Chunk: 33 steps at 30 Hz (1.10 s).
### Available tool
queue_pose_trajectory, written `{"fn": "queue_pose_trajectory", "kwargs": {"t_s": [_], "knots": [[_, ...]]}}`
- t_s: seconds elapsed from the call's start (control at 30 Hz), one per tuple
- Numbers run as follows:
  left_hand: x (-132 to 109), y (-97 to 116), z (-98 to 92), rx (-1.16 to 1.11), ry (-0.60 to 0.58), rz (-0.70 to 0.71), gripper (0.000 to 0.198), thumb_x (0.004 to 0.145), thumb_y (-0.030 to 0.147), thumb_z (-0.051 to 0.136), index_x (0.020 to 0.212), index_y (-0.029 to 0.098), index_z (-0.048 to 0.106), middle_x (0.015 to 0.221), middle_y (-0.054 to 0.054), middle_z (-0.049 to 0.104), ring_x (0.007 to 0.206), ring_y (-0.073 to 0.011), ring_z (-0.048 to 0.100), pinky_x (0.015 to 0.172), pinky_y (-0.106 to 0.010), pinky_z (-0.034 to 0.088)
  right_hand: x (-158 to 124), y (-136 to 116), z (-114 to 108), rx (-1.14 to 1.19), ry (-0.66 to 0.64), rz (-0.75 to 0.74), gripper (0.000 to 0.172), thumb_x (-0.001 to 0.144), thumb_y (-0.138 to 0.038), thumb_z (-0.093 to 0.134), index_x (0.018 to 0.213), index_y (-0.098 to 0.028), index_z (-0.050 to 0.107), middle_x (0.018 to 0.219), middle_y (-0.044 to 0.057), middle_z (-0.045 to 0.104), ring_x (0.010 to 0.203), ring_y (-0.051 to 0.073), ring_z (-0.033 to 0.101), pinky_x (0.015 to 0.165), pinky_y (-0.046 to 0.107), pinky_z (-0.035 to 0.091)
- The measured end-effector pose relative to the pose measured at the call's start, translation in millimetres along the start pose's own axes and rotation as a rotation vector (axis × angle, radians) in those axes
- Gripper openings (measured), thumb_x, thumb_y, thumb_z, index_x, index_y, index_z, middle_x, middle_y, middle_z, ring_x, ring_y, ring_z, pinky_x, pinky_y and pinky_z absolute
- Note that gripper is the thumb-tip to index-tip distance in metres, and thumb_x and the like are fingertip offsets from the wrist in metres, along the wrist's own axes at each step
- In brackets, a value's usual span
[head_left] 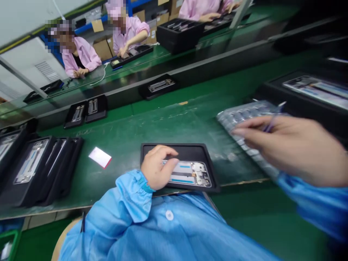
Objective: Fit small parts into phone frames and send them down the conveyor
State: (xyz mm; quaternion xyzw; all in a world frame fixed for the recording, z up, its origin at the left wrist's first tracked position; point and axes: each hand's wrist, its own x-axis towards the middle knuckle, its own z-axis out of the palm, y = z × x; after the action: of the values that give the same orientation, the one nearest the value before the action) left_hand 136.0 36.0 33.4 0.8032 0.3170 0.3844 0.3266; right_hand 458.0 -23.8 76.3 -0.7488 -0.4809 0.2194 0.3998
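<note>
My left hand (159, 166) rests over the left end of an open phone housing (187, 174), its thumb and index finger apart. The housing, with blue strips and exposed metal parts, lies in a black tray (176, 149) at the bench's front edge. Blurred by motion, my right hand (296, 145) is closed round a thin pen-like tool (269, 125), its pale end pointing up and right. Thumb and index finger meet above a clear plastic blister tray (244, 113) with rows of pockets. Whether the fingertips pinch anything small cannot be made out.
Black trays with phone housings (31, 161) are stacked at left, and another stack (307, 98) stands at right. A white card (100, 157) lies on the green bench (122, 132). More trays (157, 86) lie further back. Several people in pink (81, 54) work beyond.
</note>
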Motion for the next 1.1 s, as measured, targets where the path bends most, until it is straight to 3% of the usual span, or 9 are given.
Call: {"fn": "queue_pose_trajectory", "kwargs": {"t_s": [0.1,0.2,0.43,0.5,0.6,0.67,0.73,0.9,1.1], "knots": [[4,2,9.3,-0.002,-0.092,0.009,0.018,0.099,0.033,0.072,0.112,0.022,0.075,0.105,-0.006,0.08,0.098,-0.0214,0.076,0.093,-0.035,0.062,-28,-24,55,0.144,-0.338,0.088,0.051,0.078,-0.067,0.084,0.093,-0.018,0.079,0.072,0.006,0.071,0.059,0.016,0.058,0.053,0.029,0.042],[1,-4,11.1,0.03,-0.173,-0.028,0.016,0.1,0.035,0.073,0.109,0.023,0.078,0.104,-0.005,0.082,0.099,-0.0208,0.077,0.096,-0.034,0.063,-44,-33,90,0.275,-0.535,0.112,0.053,0.073,-0.069,0.086,0.088,-0.02,0.075,0.068,0.003,0.069,0.056,0.016,0.059,0.049,0.026,0.043],[-15,-14,6.2,0.063,-0.127,0.038,0.018,0.105,0.031,0.063,0.102,0.021,0.078,0.097,-0.005,0.082,0.093,-0.0191,0.076,0.092,-0.032,0.062,-43,-22,112,0.411,-0.713,0.165,0.052,0.075,-0.068,0.085,0.092,-0.02,0.071,0.056,-0.004,0.055,0.047,0.012,0.048,0.044,0.024,0.037],[-15,-14,6.8,0.108,-0.119,0.058,0.021,0.106,0.032,0.061,0.1,0.021,0.077,0.095,-0.006,0.082,0.091,-0.0197,0.075,0.093,-0.034,0.062,-43,-22,108,0.341,-0.655,0.069,0.052,0.083,-0.068,0.078,0.101,-0.02,0.075,0.063,-0.001,0.064,0.051,0.014,0.054,0.047,0.027,0.044],[-13,-13,10.1,0.188,-0.131,0.064,0.024,0.107,0.033,0.057,0.099,0.02,0.076,0.094,-0.007,0.081,0.091,-0.022,0.074,0.091,-0.038,0.061,-45,-23,97,0.093,-0.417,-0.258,0.05,0.088,-0.064,0.074,0.115,-0.023,0.079,0.092,0.007,0.079,0.071,0.023,0.071,0.062,0.036,0.059],[-9,-12,13.3,0.232,-0.163,0.053,0.025,0.108,0.033,0.055,0.1,0.021,0.075,0.095,-0.008,0.081,0.092,-0.0229,0.074,0.091,-0.039,0.06,-44,-25,90,-0.061,-0.302,-0.5,0.039,0.093,-0.056,0.069,0.114,-0.025,0.081,0.107,0.009,0.081,0.088,0.028,0.077,0.079,0.043,0.064],[-4,-10,16.6,0.251,-0.197,0.047,0.026,0.109,0.034,0.053,0.101,0.021,0.075,0.098,-0.008,0.081,0.094,-0.0229,0.074,0.093,-0.04,0.06,-42,-27,85,-0.155,-0.3,-0.651,0.029,0.1,-0.042,0.058,0.108,-0.026,0.081,0.109,0.007,0.082,0.096,0.028,0.078,0.089,0.044,0.063],[7,-4,23.1,0.243,-0.217,0.06,0.027,0.11,0.034,0.051,0.105,0.021,0.074,0.1,-0.008,0.08,0.098,-0.023,0.074,0.097,-0.039,0.059,-37,-30,75,-0.234,-0.265,-0.752,0.031,0.101,-0.026,0.049,0.104,-0.031,0.079,0.103,0.002,0.082,0.089,0.026,0.079,0.081,0.041,0.064],[5,-6,25.9,0.259,-0.211,0.031,0.024,0.11,0.031,0.05,0.111,0.019,0.07,0.106,-0.01,0.078,0.103,-0.025,0.07,0.099,-0.041,0.056,-43,2,82,-0.466,-0.216,-0.845,0.034,0.104,-0.026,0.045,0.111,-0.023,0.078,0.118,0.013,0.079,0.093,0.029,0.077,0.076,0.043,0.064]]}}
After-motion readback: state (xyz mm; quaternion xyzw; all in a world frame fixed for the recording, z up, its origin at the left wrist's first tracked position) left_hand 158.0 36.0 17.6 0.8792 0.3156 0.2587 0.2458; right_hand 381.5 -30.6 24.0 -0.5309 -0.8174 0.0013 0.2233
